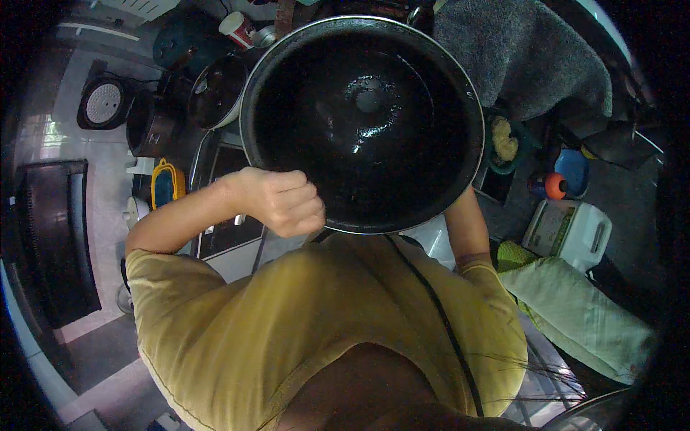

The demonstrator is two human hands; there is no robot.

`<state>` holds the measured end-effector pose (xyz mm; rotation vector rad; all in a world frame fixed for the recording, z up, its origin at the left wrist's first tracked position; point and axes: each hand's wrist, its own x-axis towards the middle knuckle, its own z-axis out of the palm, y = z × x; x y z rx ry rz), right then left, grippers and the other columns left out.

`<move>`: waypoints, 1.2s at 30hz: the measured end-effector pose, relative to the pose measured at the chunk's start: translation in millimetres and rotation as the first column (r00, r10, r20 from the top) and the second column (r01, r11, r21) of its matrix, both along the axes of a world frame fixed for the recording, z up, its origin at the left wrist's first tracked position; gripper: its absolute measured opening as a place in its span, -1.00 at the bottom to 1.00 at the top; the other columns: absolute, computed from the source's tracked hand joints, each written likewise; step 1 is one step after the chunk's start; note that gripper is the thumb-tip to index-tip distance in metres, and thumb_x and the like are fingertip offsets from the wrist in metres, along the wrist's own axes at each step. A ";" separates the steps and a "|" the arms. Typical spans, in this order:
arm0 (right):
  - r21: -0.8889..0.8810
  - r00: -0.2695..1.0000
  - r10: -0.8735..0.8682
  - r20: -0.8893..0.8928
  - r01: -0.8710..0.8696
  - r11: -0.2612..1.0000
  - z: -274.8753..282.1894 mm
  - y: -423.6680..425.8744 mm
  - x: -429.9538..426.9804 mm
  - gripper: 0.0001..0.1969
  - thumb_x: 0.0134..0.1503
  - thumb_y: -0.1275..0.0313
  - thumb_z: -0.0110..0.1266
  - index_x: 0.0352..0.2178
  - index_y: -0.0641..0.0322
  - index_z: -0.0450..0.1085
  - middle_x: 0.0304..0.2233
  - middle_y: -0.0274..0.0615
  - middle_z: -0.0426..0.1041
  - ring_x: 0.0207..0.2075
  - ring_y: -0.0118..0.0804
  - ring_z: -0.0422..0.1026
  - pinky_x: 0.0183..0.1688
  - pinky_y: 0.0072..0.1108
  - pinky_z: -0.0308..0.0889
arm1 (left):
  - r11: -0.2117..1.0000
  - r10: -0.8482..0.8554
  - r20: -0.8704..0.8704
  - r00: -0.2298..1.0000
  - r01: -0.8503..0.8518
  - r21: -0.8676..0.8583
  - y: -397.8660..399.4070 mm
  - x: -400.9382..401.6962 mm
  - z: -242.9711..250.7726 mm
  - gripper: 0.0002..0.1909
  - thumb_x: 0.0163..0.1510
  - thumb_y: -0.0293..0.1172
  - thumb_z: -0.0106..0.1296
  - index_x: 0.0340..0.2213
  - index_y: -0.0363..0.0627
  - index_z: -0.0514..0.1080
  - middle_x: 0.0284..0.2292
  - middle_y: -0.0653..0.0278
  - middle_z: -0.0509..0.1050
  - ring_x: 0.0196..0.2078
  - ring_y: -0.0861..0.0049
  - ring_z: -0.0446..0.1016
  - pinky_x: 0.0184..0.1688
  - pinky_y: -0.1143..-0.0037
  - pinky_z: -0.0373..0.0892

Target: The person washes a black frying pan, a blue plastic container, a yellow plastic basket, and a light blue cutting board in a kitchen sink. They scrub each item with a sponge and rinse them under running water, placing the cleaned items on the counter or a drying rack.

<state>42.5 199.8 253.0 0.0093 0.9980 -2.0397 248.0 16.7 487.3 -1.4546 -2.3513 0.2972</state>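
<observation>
A large round black pan [334, 124] with a thin light rim fills the upper middle of the view, its dark inside facing the camera and showing wet-looking glints. My left hand [285, 202] is closed in a fist at the pan's lower left rim; whether it grips the rim or something else there cannot be told. On the other side my right forearm [469, 226] runs up behind the pan's lower right edge. The pan hides my right hand. A grey towel [528, 59] lies just beyond the pan's upper right.
Left of the pan are another pan [218, 94], a dark pot [148, 126] and a yellow-rimmed basket [164, 183]. A red and white cup [235, 29] lies behind. To the right are a bowl holding a sponge-like pad [505, 140], a blue dish [572, 169] and a white jug [571, 231].
</observation>
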 end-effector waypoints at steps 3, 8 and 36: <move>0.015 0.999 0.037 -0.008 -0.037 0.999 -1.8 -7.8 6.4 -0.37 0.05 0.15 -0.12 0.10 0.14 -0.09 0.14 -0.12 -0.11 0.08 -0.04 0.05 0.07 -0.31 0.07 | 0.999 -0.029 0.016 0.999 0.029 0.027 -3.8 2.2 -0.9 -0.81 -0.28 -0.37 -0.06 -0.75 -0.01 0.14 -0.73 0.47 0.10 -0.66 0.65 0.16 -0.61 0.66 0.07; -0.075 0.975 0.197 0.098 -0.191 0.979 -6.5 -17.5 41.4 -0.37 0.06 0.17 -0.12 0.11 0.13 -0.11 0.15 -0.12 -0.15 0.09 -0.01 0.05 0.06 -0.30 0.09 | 0.987 0.096 -0.068 0.993 -0.086 0.133 12.2 -23.3 5.9 -0.80 -0.19 -0.20 -0.03 -0.69 0.03 0.25 -0.71 0.49 0.15 -0.64 0.64 0.18 -0.57 0.62 0.14; -0.073 0.974 0.201 0.104 -0.194 0.978 72.4 -191.7 148.7 -0.36 0.06 -0.08 -0.29 0.03 0.14 0.08 0.06 -0.18 0.10 0.08 -0.14 0.09 0.04 -0.29 0.11 | 0.413 0.481 0.674 0.561 -0.823 0.390 -217.3 99.8 -27.7 -0.72 -0.10 -0.13 0.02 -0.47 -0.09 0.37 -0.59 0.19 0.40 -0.45 0.28 0.38 -0.38 0.37 0.20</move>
